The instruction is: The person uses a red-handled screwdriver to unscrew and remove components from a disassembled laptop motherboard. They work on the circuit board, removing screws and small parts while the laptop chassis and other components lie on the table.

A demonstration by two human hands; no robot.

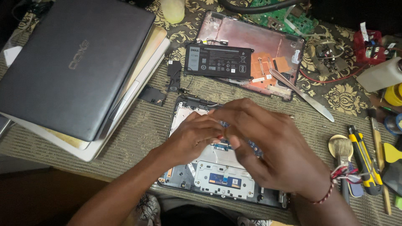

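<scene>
Both hands meet over the opened laptop base (222, 178), which lies flat just before the person, so its insides face up for working. Right hand (268, 146) arches over the circuit board, fingers curled together; left hand (194, 138) pinches toward it. Something tiny may sit between the fingertips, but it is hidden. Behind lie the stacked laptops (71, 62), bottom cover (251, 50), battery (217, 60) and tweezers (299, 93).

Both hands meet over an opened laptop base (217, 178) on the desk (138, 134), the left hand (194, 136) and right hand (268, 144) with fingertips pinched together above its circuit board. Behind it lies a detached bottom cover (259, 39) carrying a black battery (217, 60) and metal tweezers (299, 93); closed laptops (71, 62) are stacked at the left
</scene>
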